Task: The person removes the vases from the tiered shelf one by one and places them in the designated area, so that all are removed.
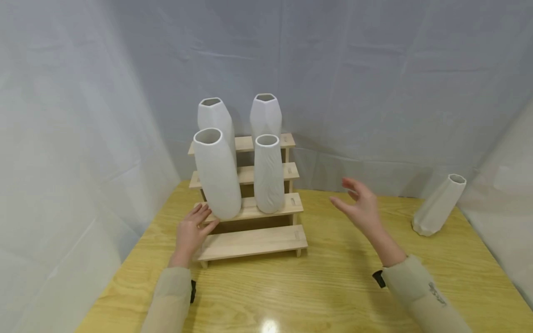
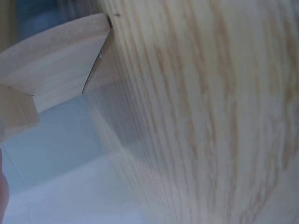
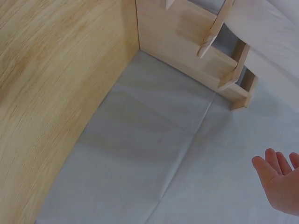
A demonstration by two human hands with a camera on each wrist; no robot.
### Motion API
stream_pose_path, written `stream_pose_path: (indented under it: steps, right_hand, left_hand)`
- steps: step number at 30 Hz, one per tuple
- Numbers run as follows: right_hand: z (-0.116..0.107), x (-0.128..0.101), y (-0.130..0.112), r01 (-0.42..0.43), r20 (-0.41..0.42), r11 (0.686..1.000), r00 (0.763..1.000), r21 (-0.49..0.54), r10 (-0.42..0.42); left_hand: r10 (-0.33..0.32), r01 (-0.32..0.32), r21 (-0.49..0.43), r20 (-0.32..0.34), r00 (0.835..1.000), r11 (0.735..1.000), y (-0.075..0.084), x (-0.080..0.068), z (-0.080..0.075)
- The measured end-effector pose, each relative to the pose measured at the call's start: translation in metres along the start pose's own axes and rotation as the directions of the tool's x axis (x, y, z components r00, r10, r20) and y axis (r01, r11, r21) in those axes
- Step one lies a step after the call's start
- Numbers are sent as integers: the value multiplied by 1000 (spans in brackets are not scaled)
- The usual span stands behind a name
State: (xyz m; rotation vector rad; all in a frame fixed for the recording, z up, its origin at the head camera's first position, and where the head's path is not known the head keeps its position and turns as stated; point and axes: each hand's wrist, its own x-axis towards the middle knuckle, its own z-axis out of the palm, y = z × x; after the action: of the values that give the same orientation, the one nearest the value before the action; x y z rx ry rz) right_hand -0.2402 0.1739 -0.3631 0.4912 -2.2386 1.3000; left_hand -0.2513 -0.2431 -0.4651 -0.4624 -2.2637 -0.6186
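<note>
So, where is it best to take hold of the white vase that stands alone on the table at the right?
Probably grip the lone vase round its narrower upper part, just below the opening, coming from its left with the right hand. It tapers upward and nothing stands beside it on the table.

Stepped rack [image 1: 254,240] stands on table [image 1: 333,286], toward its back left. Two rear vases [image 1: 265,115] on rack's upper steps, side by side. Two front vases [image 1: 268,173] on rack's second-lowest step, before rear pair; the left one [image 1: 217,173] leans. Left hand [image 1: 190,231] at rack's left front corner. Right hand [image 1: 362,203] right of rack, above table. Lone vase [image 1: 437,206] far right of rack, on table, tilted.
</note>
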Motion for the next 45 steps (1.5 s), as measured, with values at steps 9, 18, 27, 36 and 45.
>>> stream_pose_path:
  steps: [9,18,27,36,45]
  right_hand:
    - [18,4,-5,6,18,999,1000,46,-7]
    - [33,7,-12,-15,58,998,998,62,11]
    - [49,12,-18,-21,72,997,997,79,15]
    - [65,19,-21,-48,98,994,994,97,38]
    - [85,27,-25,-43,88,991,996,127,32]
  left_hand:
    - [-11,11,0,5,1000,1000,0,0,0]
    - [-24,24,-4,16,1000,1000,-1,0,1]
    - [-26,26,2,19,999,1000,0,0,0]
    - [-34,34,10,20,999,999,1,0,0]
    - [-67,68,-9,45,997,998,2,0,-1]
